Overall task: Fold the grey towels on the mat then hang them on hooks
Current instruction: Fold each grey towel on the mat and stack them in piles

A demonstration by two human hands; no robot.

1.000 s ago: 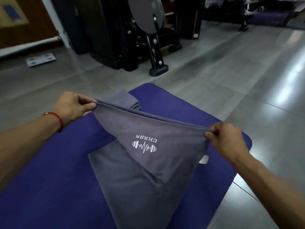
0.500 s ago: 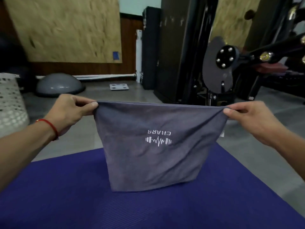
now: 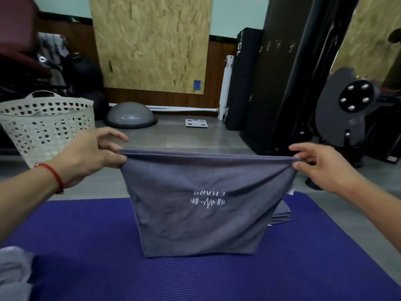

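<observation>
Both my hands are up over the mat [image 3: 91,246]. My left hand [image 3: 86,157] pinches the top left corner of the grey towel [image 3: 201,216] between thumb and forefinger, other fingers loosely spread. My right hand [image 3: 323,168] pinches the top right corner the same way. The towel hangs doubled between them, top edge stretched nearly level, lower fold touching or just above the mat; I cannot tell which. The white logo [image 3: 208,199] reads upside down.

Surface: blue ribbed mat on a grey tiled floor [image 3: 173,137]. A stack of folded grey towels [image 3: 281,213] lies on the mat just behind the held towel, right side. Pale cloth [image 3: 13,272] sits at the near left edge.

Room: white perforated basket [image 3: 45,124] far left, grey balance dome [image 3: 130,116] and bathroom scale [image 3: 196,123] by the far wall, chipboard panel [image 3: 152,40] above. Black gym machine [image 3: 288,72] far right, with small hooks [image 3: 275,47] on its side.
</observation>
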